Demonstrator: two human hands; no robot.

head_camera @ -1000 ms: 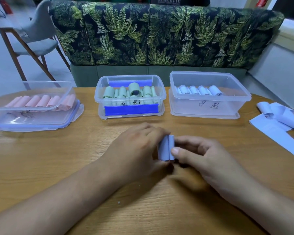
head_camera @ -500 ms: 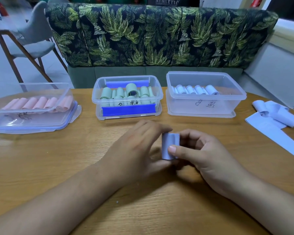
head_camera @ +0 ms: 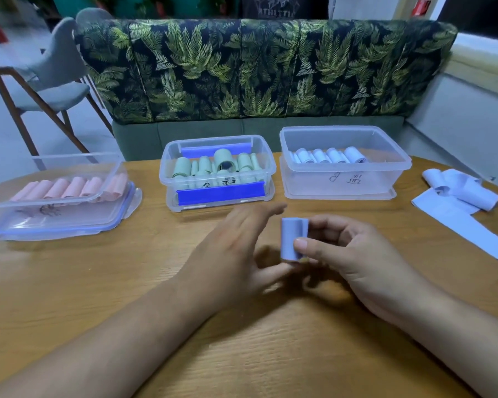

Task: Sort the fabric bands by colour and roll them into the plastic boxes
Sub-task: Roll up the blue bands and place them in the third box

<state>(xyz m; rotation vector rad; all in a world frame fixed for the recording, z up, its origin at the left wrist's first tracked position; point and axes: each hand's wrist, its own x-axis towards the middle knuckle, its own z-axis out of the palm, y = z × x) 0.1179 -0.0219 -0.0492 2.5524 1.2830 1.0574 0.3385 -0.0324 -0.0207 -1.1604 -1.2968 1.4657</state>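
L grip (head_camera: 236, 248) had just let go, fingers straight; my R grip (head_camera: 357, 262) alone pinched the blue roll (head_camera: 292, 238), prob. ready for the blue box (head_camera: 342, 191) upper right.

"ATHLETIC" on dark shirt (head_camera: 273, 10); right box (head_camera: 314, 183) scrawl unreadable.

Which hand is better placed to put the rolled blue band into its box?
Right, probably. The right hand pinches the blue roll, and the box with blue rolls stands just beyond it. The left hand is open and grips nothing.
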